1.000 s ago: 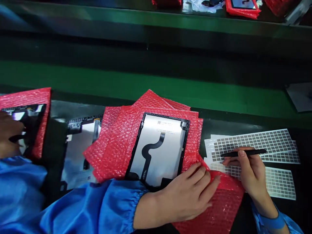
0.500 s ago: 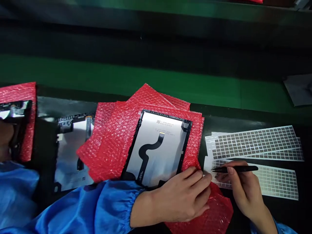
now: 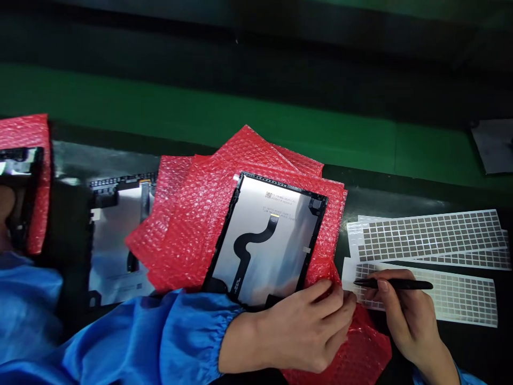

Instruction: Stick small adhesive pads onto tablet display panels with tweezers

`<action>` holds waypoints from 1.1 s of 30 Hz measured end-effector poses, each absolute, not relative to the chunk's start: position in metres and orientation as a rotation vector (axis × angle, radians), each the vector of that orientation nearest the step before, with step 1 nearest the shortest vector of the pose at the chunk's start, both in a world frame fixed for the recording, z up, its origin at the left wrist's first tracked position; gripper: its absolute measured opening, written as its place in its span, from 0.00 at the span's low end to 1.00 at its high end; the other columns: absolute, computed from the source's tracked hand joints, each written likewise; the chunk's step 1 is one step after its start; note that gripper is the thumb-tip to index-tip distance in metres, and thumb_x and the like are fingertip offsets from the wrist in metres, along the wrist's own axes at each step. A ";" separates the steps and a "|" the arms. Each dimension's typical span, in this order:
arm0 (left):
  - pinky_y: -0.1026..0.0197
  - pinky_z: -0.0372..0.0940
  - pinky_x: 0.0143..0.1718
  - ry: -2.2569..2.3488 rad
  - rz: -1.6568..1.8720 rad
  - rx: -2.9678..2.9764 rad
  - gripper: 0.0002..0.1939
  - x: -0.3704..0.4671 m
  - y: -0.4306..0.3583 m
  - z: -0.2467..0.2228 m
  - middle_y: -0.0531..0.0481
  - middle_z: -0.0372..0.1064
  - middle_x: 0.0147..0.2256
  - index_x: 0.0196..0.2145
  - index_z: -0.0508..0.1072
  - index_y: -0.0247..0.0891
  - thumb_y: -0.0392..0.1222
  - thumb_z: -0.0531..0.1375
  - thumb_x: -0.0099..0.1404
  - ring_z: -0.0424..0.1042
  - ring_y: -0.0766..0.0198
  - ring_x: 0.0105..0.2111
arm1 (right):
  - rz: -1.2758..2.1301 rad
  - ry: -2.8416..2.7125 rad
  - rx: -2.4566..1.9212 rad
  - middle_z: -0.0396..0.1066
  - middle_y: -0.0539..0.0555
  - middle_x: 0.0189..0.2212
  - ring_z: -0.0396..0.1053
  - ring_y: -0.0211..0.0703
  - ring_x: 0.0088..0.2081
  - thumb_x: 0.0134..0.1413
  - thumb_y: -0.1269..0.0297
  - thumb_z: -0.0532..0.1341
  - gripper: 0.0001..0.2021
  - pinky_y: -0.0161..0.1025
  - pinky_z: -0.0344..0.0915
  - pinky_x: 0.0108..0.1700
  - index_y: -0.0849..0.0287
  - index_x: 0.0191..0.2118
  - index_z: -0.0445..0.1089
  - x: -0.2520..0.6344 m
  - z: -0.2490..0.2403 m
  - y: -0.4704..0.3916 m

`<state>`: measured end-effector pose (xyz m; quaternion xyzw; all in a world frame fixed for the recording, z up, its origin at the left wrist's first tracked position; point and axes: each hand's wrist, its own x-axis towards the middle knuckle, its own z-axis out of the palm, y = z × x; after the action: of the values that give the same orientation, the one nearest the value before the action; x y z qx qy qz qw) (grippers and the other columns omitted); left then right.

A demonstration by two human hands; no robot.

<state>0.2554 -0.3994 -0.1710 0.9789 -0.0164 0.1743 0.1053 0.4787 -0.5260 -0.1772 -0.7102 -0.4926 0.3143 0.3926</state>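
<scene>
My right hand [image 3: 411,313] holds black tweezers [image 3: 412,284] in a closed grip, their tips pointing left over the left end of a sheet of small grey square stickers [image 3: 460,299]. My left hand [image 3: 304,326] is curled around a crumpled part of a red bubble-wrap bag [image 3: 366,337], its fingertips close to the sheet's left end. Left of that hand lies a display panel [image 3: 276,256], silvery back up, with a black frame and a winding black ribbon cable [image 3: 242,248]. My left wrist and sleeve sit just below the panel's lower edge.
Red bubble-wrap bags [image 3: 188,214] are stacked under the panel. A second panel [image 3: 112,246] lies to the left. More sticker sheets [image 3: 433,235] overlap at the right. At far left, a co-worker's blue sleeve [image 3: 28,315] is beside another device [image 3: 24,171].
The view has shifted slightly, so the table items appear a little displaced. Both hands keep almost the same pose; the tweezers stay over the sticker sheet.
</scene>
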 end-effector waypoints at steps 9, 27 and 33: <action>0.49 0.69 0.53 -0.085 0.486 2.911 0.13 0.255 -0.399 -0.170 0.36 0.79 0.56 0.48 0.84 0.33 0.43 0.63 0.75 0.77 0.49 0.51 | 0.829 -1.245 -1.815 0.80 0.56 0.40 0.82 0.47 0.31 0.75 0.62 0.62 0.07 0.38 0.82 0.32 0.52 0.49 0.79 0.480 -0.171 -0.520; 0.44 0.65 0.55 -0.027 0.453 2.992 0.11 0.259 -0.411 -0.168 0.35 0.80 0.54 0.48 0.85 0.36 0.42 0.63 0.75 0.75 0.47 0.54 | 0.944 -0.957 -1.914 0.79 0.54 0.31 0.77 0.47 0.27 0.73 0.50 0.65 0.13 0.39 0.77 0.29 0.54 0.45 0.78 0.493 -0.166 -0.515; 0.41 0.65 0.54 -0.004 0.518 3.001 0.12 0.263 -0.419 -0.177 0.36 0.80 0.55 0.47 0.86 0.38 0.42 0.64 0.74 0.76 0.43 0.55 | 0.978 -0.883 -1.915 0.80 0.56 0.32 0.77 0.48 0.29 0.69 0.48 0.68 0.15 0.41 0.77 0.32 0.55 0.45 0.78 0.498 -0.172 -0.519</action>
<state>0.2627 -0.4190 -0.1768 0.9843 -0.0013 0.1700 0.0479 0.4977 -0.5190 -0.1716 -0.7559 -0.3485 0.3863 0.3974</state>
